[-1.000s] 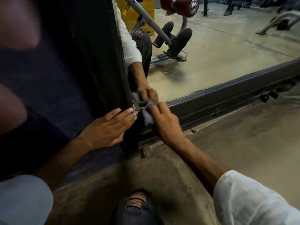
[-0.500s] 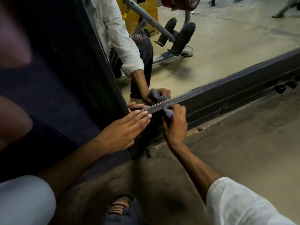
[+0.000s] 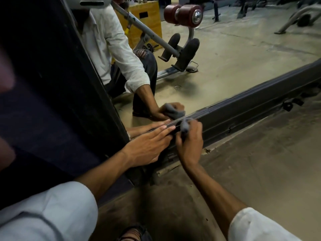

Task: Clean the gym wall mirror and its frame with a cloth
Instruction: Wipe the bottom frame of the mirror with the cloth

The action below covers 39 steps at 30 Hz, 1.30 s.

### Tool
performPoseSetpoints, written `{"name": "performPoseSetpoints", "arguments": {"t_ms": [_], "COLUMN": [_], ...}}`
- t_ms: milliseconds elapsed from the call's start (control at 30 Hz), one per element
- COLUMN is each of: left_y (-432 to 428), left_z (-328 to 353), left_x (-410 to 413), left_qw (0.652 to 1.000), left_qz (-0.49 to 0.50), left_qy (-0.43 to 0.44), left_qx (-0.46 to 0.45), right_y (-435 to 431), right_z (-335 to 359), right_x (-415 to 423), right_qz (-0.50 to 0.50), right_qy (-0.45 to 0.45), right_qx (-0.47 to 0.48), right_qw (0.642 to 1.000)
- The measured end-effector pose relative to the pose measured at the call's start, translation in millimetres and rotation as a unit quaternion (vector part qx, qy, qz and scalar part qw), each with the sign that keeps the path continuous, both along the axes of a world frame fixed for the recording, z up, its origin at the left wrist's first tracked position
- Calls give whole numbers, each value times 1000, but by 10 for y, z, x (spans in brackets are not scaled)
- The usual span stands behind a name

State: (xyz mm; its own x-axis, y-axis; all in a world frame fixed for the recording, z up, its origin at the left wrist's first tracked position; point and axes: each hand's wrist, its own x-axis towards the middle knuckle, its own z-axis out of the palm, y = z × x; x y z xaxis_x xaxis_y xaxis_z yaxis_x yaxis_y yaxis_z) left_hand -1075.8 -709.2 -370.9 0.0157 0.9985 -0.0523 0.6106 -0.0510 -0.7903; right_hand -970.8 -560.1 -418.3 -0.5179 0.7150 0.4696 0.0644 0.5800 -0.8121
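Note:
The wall mirror (image 3: 243, 58) fills the upper right and reflects the gym floor, a person in a white shirt and both hands. Its dark bottom frame (image 3: 251, 103) runs from the lower centre up to the right edge; a dark upright frame (image 3: 83, 84) rises on the left. My right hand (image 3: 189, 141) is shut on a small grey cloth (image 3: 184, 126) and presses it against the bottom frame's top edge, close to the corner. My left hand (image 3: 149, 145) lies flat with fingers together on the same rail, just left of the cloth, fingertips almost touching it.
Bare, dusty concrete floor (image 3: 251, 171) lies below the frame. Small dark brackets (image 3: 288, 105) stick out under the rail at the right. A torn-jeans knee (image 3: 133, 233) shows at the bottom. Reflected in the mirror are a weight bench (image 3: 184, 49) and a yellow box (image 3: 145, 20).
My right hand has carried the cloth from the corner a short way right along the bottom rail. My left hand has followed onto the rail. The camera has tilted, showing more mirror.

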Motion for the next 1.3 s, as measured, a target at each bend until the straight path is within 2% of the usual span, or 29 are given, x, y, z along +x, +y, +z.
{"name": "performPoseSetpoints", "arguments": {"t_ms": [67,100,233,433,567,633,900,1167,1233,1300], "left_y": [30,30,-4,9,1,0,-3,6,-6,-18], "left_z": [-24,-35,-78,-111,-92,-94,-93,-95,-96,-96], "left_x": [11,-1,-34,-29,-17,-15,-29,-38,-42,-44], "left_qw": [1000,999,999,998,998,998,998,996,997,997], "left_qz": [-9,-15,-18,-16,-7,-9,-17,-13,-17,-25], "left_qy": [-8,-17,-22,-41,-54,-52,-41,-78,-74,-70], "left_qx": [12,23,36,40,33,38,43,31,31,32], "right_y": [1,83,505,172,121,98,-16,-225,-78,113], "right_z": [-42,-48,8,-129,-62,-39,-221,-379,-332,-218], "right_x": [45,53,74,34,-71,-165,-239,106,121,118], "right_qz": [82,77,-88,-82,-76,-84,-92,47,11,-68], "right_qy": [-17,-23,-34,-22,32,32,29,-7,-16,-9], "right_qx": [73,83,2,3,-113,-133,-72,74,72,4], "right_qw": [994,993,996,996,990,987,993,996,997,998]}}
